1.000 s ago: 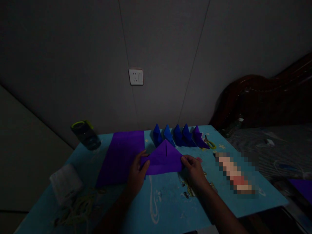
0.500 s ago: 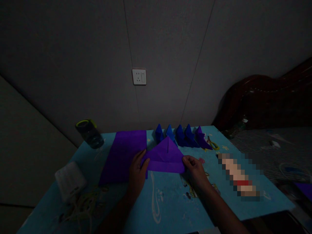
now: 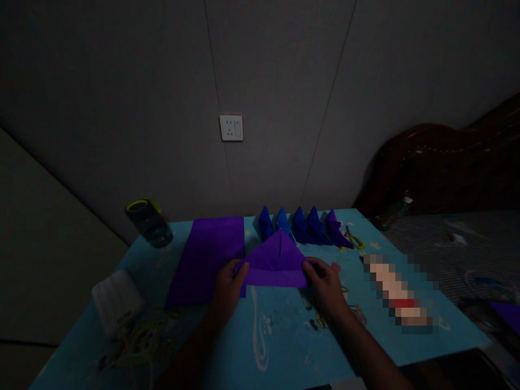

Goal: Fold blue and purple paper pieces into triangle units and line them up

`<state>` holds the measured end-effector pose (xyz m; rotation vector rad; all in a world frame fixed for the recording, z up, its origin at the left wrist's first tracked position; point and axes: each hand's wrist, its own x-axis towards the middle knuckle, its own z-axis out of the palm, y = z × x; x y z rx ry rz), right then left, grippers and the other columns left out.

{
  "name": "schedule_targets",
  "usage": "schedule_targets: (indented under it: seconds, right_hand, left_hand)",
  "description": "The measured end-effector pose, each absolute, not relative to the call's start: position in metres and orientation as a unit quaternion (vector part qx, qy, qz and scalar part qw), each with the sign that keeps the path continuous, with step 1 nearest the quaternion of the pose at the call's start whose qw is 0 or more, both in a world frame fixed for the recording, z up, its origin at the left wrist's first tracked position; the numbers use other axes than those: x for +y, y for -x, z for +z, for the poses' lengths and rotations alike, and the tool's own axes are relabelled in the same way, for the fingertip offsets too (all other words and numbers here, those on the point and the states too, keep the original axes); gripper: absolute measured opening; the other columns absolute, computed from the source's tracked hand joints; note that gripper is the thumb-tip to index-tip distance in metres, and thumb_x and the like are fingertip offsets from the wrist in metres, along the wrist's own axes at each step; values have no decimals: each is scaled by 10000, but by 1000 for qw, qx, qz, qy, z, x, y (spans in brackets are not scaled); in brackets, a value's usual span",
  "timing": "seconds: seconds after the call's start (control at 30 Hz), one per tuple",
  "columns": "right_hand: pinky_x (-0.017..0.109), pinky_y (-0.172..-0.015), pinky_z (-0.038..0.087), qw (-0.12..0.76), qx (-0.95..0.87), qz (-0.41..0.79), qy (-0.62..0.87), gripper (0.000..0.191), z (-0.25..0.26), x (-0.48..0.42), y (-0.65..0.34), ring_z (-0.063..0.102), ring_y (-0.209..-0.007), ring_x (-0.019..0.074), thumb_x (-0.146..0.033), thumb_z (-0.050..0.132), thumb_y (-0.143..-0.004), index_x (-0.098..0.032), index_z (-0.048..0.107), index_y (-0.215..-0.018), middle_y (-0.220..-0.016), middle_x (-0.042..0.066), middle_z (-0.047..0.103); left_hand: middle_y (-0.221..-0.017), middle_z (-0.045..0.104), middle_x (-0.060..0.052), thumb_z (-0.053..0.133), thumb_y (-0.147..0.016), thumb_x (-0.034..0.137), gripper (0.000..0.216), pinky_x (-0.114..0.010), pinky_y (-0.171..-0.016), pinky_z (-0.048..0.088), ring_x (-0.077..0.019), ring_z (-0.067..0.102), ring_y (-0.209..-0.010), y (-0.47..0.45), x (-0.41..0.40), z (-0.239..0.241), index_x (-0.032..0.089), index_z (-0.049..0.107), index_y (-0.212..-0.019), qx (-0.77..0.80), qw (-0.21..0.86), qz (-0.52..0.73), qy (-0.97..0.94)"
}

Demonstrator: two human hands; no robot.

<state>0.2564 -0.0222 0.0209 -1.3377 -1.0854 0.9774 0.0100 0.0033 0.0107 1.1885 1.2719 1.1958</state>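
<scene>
A purple paper folded into a triangle shape (image 3: 276, 262) lies on the light blue table (image 3: 280, 336), with a slit down from its tip. My left hand (image 3: 227, 290) pinches its lower left corner. My right hand (image 3: 323, 284) pinches its lower right corner. Both hands' fingers are closed on the paper's bottom edge. To the left lies a flat stack of purple sheets (image 3: 207, 257), partly under my left hand.
A row of several folded blue and purple paper shapes (image 3: 303, 226) stands at the table's back edge, scissors (image 3: 353, 240) beside them. A dark bottle with a yellow-green lid (image 3: 148, 222) stands back left. A white box (image 3: 116, 303) and cord (image 3: 138, 346) sit front left. Wall socket (image 3: 231, 128) behind.
My hands have shifted slightly along the bottom edge of the folded paper; the paper stays in place. The view has drifted a little.
</scene>
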Motion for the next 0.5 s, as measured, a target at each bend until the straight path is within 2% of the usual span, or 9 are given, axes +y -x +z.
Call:
schedule_targets:
  seconds: [0.07, 0.2, 0.37, 0.5]
  right_hand:
    - [327, -757, 470, 532, -497, 388, 564, 399, 19, -23, -257, 629, -846, 246, -533, 662, -805, -176, 719, -972, -888, 74, 721]
    - [341, -798, 453, 522, -568, 303, 559, 273, 18, -21, -260, 597, -884, 240, -456, 668, -825, -189, 726, -827, -910, 79, 668]
    - [337, -750, 445, 536, -571, 260, 565, 211, 17, -19, -263, 572, -849, 228, -405, 695, -807, -198, 731, -794, -885, 67, 603]
    - [330, -757, 451, 537, -555, 302, 559, 209, 17, -20, -264, 596, -817, 221, -406, 655, -843, -201, 697, -848, -866, 54, 643]
  left_hand:
    - [-760, 691, 0, 639, -792, 495, 333, -238, -623, 496, -148, 625, -669, -8, 4, 11, 172, 675, -865, 531, 494, 494, -480]
    - [-785, 696, -13, 618, -815, 487, 335, -291, -697, 526, -178, 648, -732, -4, 7, 11, 175, 677, -919, 525, 488, 487, -499]
    - [-975, 693, -42, 646, -809, 351, 158, -362, -920, 491, -218, 641, -970, 1, 11, 14, 221, 693, -885, 488, 319, 543, -605]
    - [-950, 673, -43, 668, -796, 313, 79, -345, -883, 514, -207, 643, -925, 4, 12, 16, 239, 696, -803, 477, 206, 535, -666]
